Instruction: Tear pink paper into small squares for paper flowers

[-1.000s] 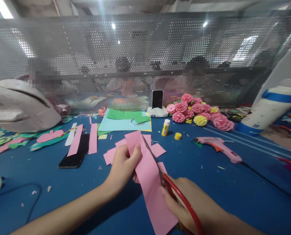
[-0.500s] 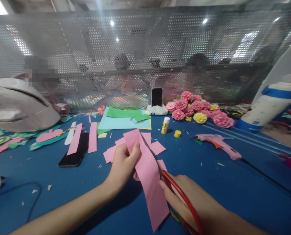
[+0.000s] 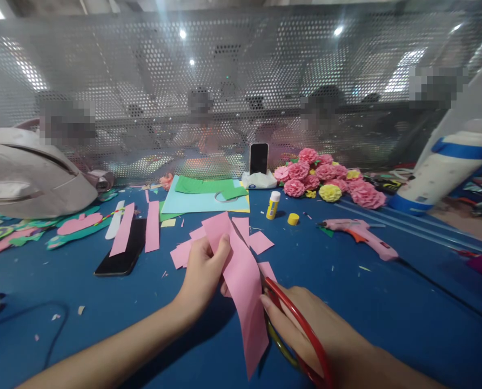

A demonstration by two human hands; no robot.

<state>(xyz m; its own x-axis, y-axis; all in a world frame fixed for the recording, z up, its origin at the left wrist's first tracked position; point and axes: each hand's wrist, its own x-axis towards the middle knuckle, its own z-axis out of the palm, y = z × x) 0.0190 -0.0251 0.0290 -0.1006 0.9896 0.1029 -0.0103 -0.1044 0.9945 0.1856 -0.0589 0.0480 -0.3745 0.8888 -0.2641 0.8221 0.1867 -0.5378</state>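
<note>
Pink pieces [image 3: 261,242] lie left of the glue [image 3: 272,205], apparently cut already; the sheet [image 3: 243,281] on its near side is, I'd judge, unfinished — long, smooth, its lower end curled. The left hand [image 3: 202,270] pinches that sheet; the right hand [image 3: 322,316] grips the scissors [image 3: 294,309] — closely along its right edge.

Pink paper [image 3: 243,289]; red scissor handles [image 3: 299,312]; blue tabletop [image 3: 115,302]; pink, yellow flowers [image 3: 326,173]; white, blue-banded bottle [image 3: 435,175].

The left hand [image 3: 204,265] pinches, thumb [image 3: 223,247] uppermost; to its right and nearer, the right hand [image 3: 301,316] curls in a grip.
</note>
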